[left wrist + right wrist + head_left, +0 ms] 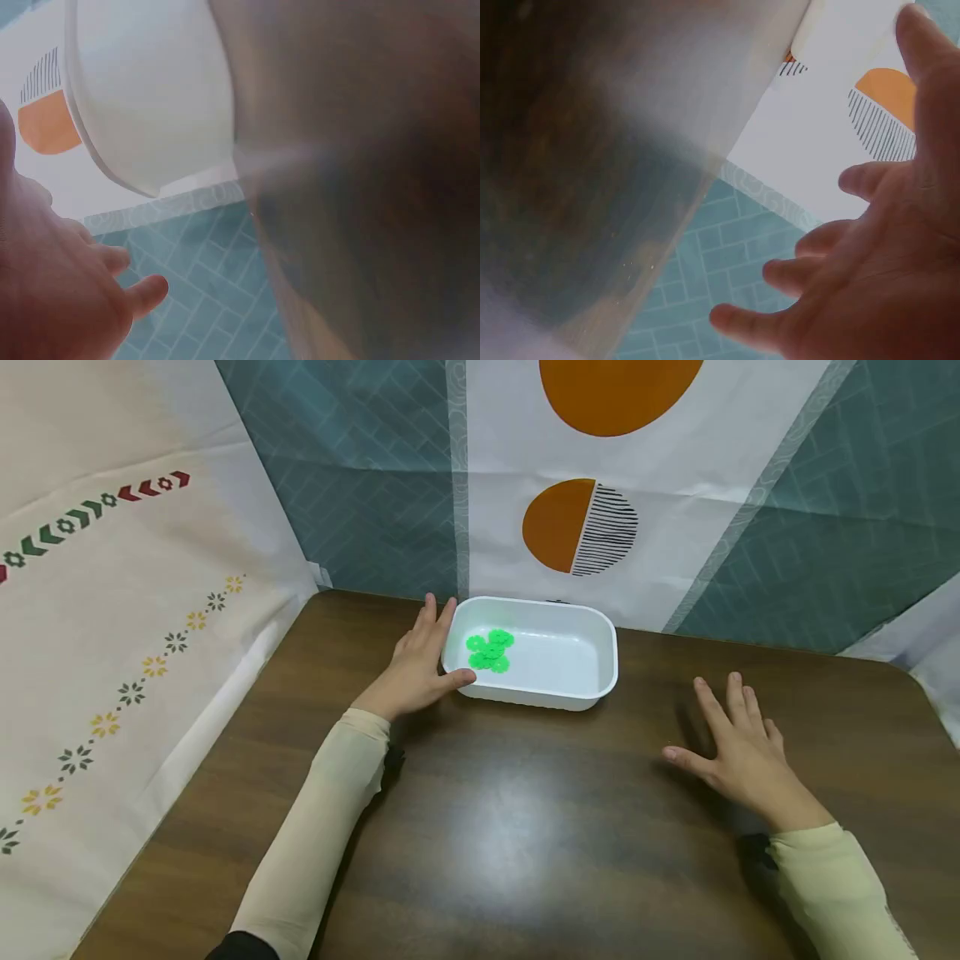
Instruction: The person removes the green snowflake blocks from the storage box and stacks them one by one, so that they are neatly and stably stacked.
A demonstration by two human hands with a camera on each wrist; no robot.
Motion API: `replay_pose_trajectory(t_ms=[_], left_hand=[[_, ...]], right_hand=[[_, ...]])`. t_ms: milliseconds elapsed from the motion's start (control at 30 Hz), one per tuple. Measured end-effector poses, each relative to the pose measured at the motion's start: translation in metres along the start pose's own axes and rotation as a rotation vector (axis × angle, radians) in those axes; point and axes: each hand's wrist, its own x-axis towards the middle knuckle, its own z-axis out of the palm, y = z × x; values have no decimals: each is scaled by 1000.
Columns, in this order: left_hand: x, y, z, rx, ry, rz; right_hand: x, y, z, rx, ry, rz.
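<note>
A white rectangular plastic tray (558,656) stands near the back edge of the table. Inside its left part lie several bright green, flower-shaped pieces (491,652), bunched together and partly overlapping. My left hand (416,668) is at the tray's left end, fingers extended, with the thumb at the front left corner of the rim; whether it touches the rim I cannot tell. In the left wrist view the tray's outer wall (157,90) appears beside the fingers. My right hand (738,752) is spread above the table, well right of the tray, holding nothing.
The brown wooden table (510,843) reflects a bright patch of light in front of the tray. Behind it hangs a teal and white cloth (495,527) with orange circles. A cream patterned cloth (127,610) borders the left side.
</note>
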Motion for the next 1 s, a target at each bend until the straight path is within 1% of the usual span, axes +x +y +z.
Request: replay_pose_trajectory(t_ms=[100,200,333,433,533,600,700,867,1000], left_hand=[[13,5,4,-69,-15,1],[25,9,9,-116,-36,2],[35,13,16,-143,-62,-8],[36,14,18,-159,-73,-44],[35,12,19,-152,-77,-87],[35,10,18,-141,-77,-99],[36,6,17,-139,-81,-115],[33,2,16,-180,-97,-147],[28,-3,17,-186,-114,-149]], right_hand=[[-1,0,-2,65,8,-11],[-1,-2,-9,181,24,-21],[1,-9,-27,311,123,-52],[10,-19,-41,343,221,-90],[24,-33,-52,351,283,-128],[37,-42,-58,356,320,-169],[56,-57,-67,396,345,-206],[92,-83,-78,475,332,-220],[122,-104,-76,515,301,-232]])
